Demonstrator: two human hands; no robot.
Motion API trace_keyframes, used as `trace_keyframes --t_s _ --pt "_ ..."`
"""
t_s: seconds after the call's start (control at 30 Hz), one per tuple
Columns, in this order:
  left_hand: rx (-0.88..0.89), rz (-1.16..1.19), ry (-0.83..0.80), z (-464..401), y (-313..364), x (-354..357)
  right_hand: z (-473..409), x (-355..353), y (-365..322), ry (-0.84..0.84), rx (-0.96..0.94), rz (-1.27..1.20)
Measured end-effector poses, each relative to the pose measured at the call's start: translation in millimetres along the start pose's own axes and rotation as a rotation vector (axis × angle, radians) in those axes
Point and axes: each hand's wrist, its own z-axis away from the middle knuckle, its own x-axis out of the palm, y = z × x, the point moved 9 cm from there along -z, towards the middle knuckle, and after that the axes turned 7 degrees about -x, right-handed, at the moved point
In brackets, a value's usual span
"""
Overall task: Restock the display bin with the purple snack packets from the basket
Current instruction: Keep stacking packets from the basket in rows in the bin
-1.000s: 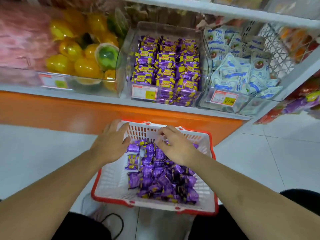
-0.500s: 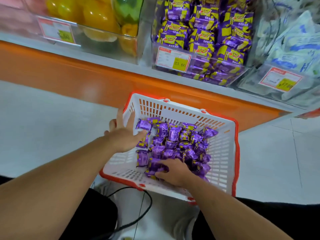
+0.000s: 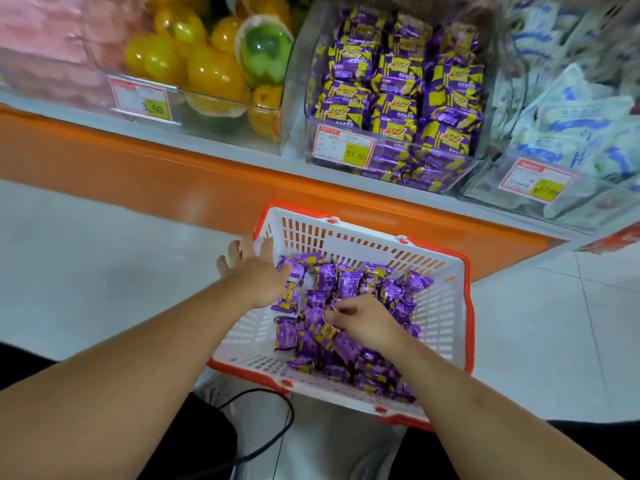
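in one basket (image 3: 446, 306), two hands (image 3: 258, 277) touch many purple snack packets (image 3: 348, 282).

A shop: clear display bins (image 3: 391, 109) (each with price tags (image 3: 344, 146)) line the shelf (image 3: 221, 147) above the basket (image 3: 446, 306).

Right hand (image 3: 367, 320): fingertips buried among the purple snack packets (image 3: 349, 282) in the basket (image 3: 446, 306); which packet they hold cannot be told. Left hand (image 3: 256, 271): palm side hidden; contact with the basket's wall unclear. Lower packets in the heap covered by upper ones and by the right forearm. Display bin (image 3: 391, 98): top rows cut off by the upper edge, print on wrappers blurred. Price tag (image 3: 343, 147): small text unreadable. White-and-blue packets (image 3: 568, 119) at right smeared by blur. Black cable (image 3: 263, 427) runs off under the left forearm.
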Motion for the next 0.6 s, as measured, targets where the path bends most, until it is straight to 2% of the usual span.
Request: trace_keyframes --t_s 0.07,0.2,0.37,0.47,0.6 --pt "0.060 0.049 0.029 7.5 20.1 -22.6 7.3 -30.3 -34.8 0.050 -0.042 -0.085" --pt "0.360 0.285 -0.002 41.9 79.9 -87.5 29.8 -93.4 -101.4 0.166 -0.129 -0.340" --pt "0.582 0.539 0.056 95.5 118.2 -160.2 69.6 -158.3 -161.6 0.252 -0.282 -0.412" --pt "0.681 0.678 -0.060 117.9 127.0 -171.9 84.3 -182.8 -179.1 0.251 -0.360 -0.348" --pt "0.654 0.853 -0.236 122.6 137.5 -176.3 87.7 -205.0 -190.4 0.296 -0.418 -0.375"
